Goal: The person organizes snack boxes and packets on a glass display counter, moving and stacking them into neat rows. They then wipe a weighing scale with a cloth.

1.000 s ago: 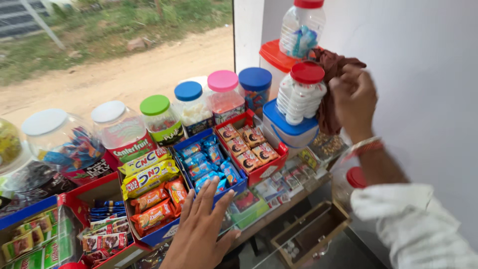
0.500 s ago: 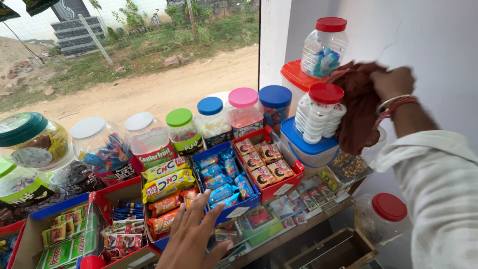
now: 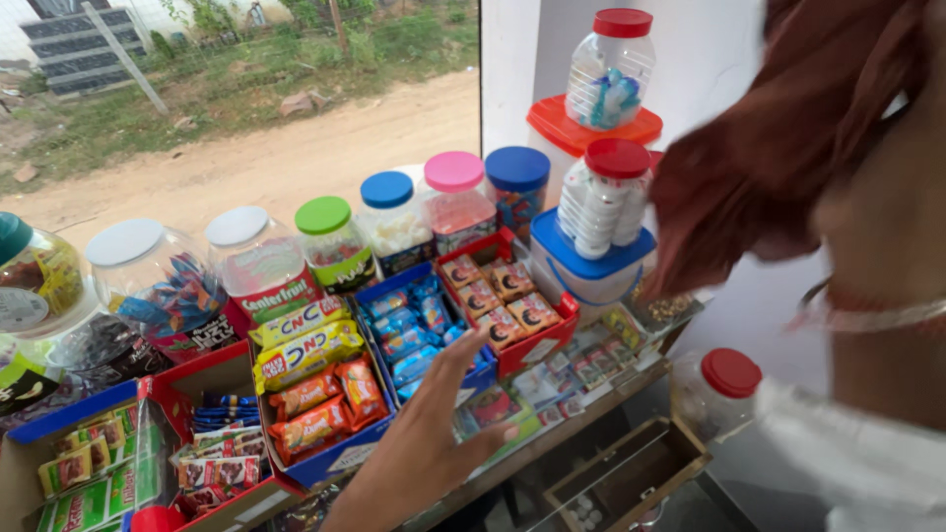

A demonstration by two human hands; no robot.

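Fingers spread flat on left hand [image 3: 424,448], gripping nothing, hovering over glossy snack packets in blue cardboard tray [image 3: 434,330]. Right hand [image 3: 877,217] close to lens, blurred, clutching crumpled brown cloth [image 3: 759,167]. Round plastic jars [image 3: 335,241] behind.

- The cloth [image 3: 778,167], rust-brown and blurred, looks like soft matt fabric.
- The jars [image 3: 335,246] are clear glossy plastic with smooth coloured lids.
- The biscuit packets [image 3: 315,394] have shiny foil-like wrappers.
- The boxes [image 3: 552,330] look like printed card.
- The drawer [image 3: 631,473] at near right looks like plain matt wood.
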